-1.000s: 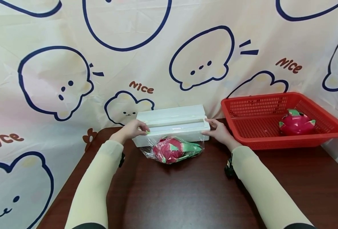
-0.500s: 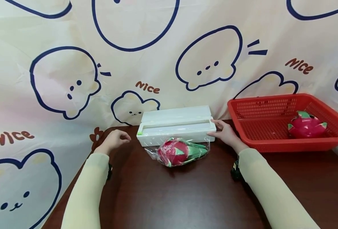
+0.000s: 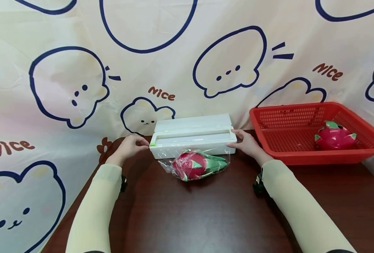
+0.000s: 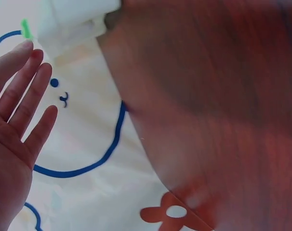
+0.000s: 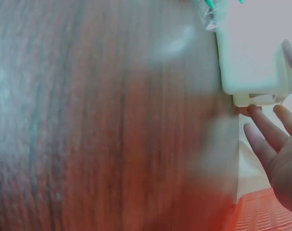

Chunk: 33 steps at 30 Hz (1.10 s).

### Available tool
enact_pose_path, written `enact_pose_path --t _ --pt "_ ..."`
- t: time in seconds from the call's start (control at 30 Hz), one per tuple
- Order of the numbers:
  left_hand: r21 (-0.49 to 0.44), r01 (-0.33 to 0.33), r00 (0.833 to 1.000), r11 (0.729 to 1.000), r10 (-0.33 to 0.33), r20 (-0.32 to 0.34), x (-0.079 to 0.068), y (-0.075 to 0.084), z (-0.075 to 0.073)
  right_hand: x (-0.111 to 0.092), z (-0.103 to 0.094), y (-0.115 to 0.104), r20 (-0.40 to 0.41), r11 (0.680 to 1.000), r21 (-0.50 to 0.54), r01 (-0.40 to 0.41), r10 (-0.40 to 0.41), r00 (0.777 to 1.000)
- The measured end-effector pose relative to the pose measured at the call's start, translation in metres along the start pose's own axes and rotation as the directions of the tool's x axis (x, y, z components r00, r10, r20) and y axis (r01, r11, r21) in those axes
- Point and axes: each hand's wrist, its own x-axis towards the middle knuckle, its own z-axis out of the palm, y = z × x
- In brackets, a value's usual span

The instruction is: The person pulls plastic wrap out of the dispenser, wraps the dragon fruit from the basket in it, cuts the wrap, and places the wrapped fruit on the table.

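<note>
A long white cling film box (image 3: 187, 149) lies at the back of the table, its lid tipped up behind. At its left front corner sits a green slider (image 3: 153, 144), also visible in the left wrist view. Against the box's front lies a pink-and-green dragon fruit (image 3: 191, 167) covered in clear cling film (image 3: 167, 165). My left hand (image 3: 130, 149) is at the box's left end, fingers extended, thumb tip close to the slider. My right hand (image 3: 248, 142) touches the box's right end, with thumb and fingers spread and fairly straight.
To the right stands a red plastic basket (image 3: 310, 154) holding another dragon fruit (image 3: 335, 137). A printed cloth (image 3: 174, 70) hangs right behind the dark wooden table (image 3: 187, 218).
My left hand has left the slider corner, moved away left, then come back to the box's left end. My right hand has stayed at the right end.
</note>
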Motion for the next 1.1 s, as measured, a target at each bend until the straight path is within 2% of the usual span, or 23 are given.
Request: enact_pose_path --t 0.1,0.27,0.47,0.73,0.87,1.1 --pt "-0.017 -0.022 1.0 1.0 0.022 -0.015 0.001 0.007 -0.002 -0.001 0.0 -0.003 0.006 0.999 -0.038 -0.014 0.014 1.0" --pt "-0.037 -0.062 0.998 0.997 0.062 -0.012 0.004 0.022 -0.004 -0.003 0.0 -0.007 0.01 0.999 -0.044 -0.018 0.019 1.0" --pt "0.003 -0.122 0.992 0.993 0.122 0.019 0.011 0.036 -0.001 -0.005 -0.001 -0.012 0.008 0.997 -0.075 -0.003 0.003 1.0" --pt "0.046 -0.156 0.987 0.987 0.154 0.053 0.02 0.034 0.013 -0.002 0.002 -0.01 -0.024 0.985 -0.172 -0.021 0.017 1.0" --pt "0.05 -0.151 0.988 0.987 0.15 0.029 0.021 0.034 0.018 -0.002 0.004 -0.011 -0.058 0.978 -0.211 0.001 -0.014 0.998" --pt "0.047 -0.145 0.989 0.988 0.146 -0.013 0.02 0.036 0.022 -0.005 0.005 -0.016 -0.115 0.966 -0.238 0.105 -0.136 0.984"
